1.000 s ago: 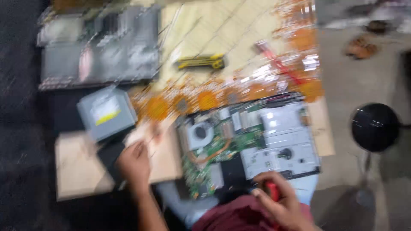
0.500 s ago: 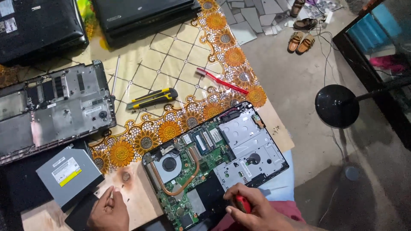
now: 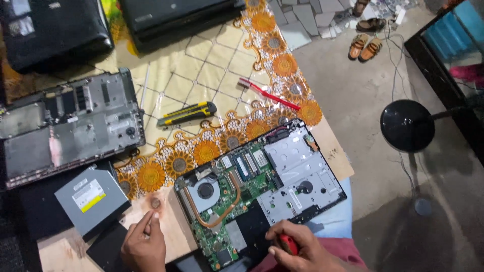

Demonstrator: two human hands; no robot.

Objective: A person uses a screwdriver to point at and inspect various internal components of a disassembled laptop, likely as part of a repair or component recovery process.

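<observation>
Step, judged: screw removal, opened laptop chassis [image 3: 262,196], lower centre of frame. Right hand [image 3: 295,249], bottom centre, closed around red-handled screwdriver [image 3: 288,244]. Left hand [image 3: 143,244], lower left, fingertips pinched narrow, content indiscernible. Next: seat tip squarely.

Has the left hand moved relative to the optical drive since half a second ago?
Cannot tell of any real move: the left hand lies just right of the optical drive, as before; the camera shifted.

opened laptop [image 3: 262,189] on table's near edge | optical drive [image 3: 91,199] left (bottom cover [image 3: 70,126] behind) | utility knife [image 3: 186,113] behind laptop
</observation>
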